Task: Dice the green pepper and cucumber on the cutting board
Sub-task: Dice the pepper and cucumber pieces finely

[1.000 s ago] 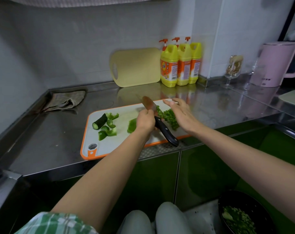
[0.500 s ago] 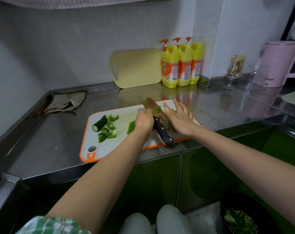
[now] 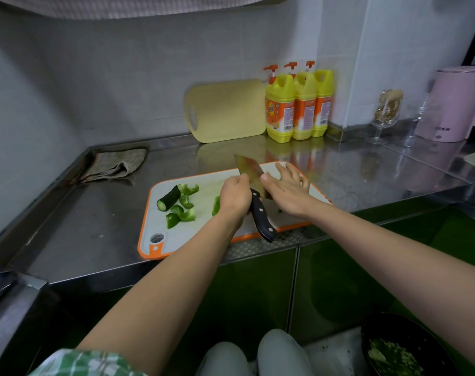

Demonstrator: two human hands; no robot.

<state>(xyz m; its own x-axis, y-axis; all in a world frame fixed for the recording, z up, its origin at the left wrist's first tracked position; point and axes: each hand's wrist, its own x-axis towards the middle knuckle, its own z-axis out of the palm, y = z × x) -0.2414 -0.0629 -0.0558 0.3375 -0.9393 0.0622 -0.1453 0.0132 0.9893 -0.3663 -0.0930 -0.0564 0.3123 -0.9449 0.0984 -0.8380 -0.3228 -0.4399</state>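
A white cutting board with an orange rim (image 3: 198,232) lies on the steel counter. On its left part sit a dark cucumber stub (image 3: 168,198) and several green pepper pieces (image 3: 183,210). One more pepper strip (image 3: 216,206) lies just left of my left hand (image 3: 235,196), which grips a cleaver (image 3: 248,165) where the blade meets the black handle (image 3: 262,219). The blade stands on edge, pointing away. My right hand (image 3: 284,189) lies flat on the board against the blade's right side, fingers stretched out. It covers the diced pepper.
A yellow board (image 3: 225,109) leans on the back wall beside three yellow detergent bottles (image 3: 298,104). A folded cloth (image 3: 117,164) lies back left. A stemmed glass (image 3: 385,112) and a pink kettle (image 3: 459,104) stand at right. Below right, a black bowl (image 3: 366,332) holds chopped greens.
My right hand has come down flat over the diced pepper pile and slid up against the blade, hiding the pile. My left hand keeps holding the cleaver in about the same place.
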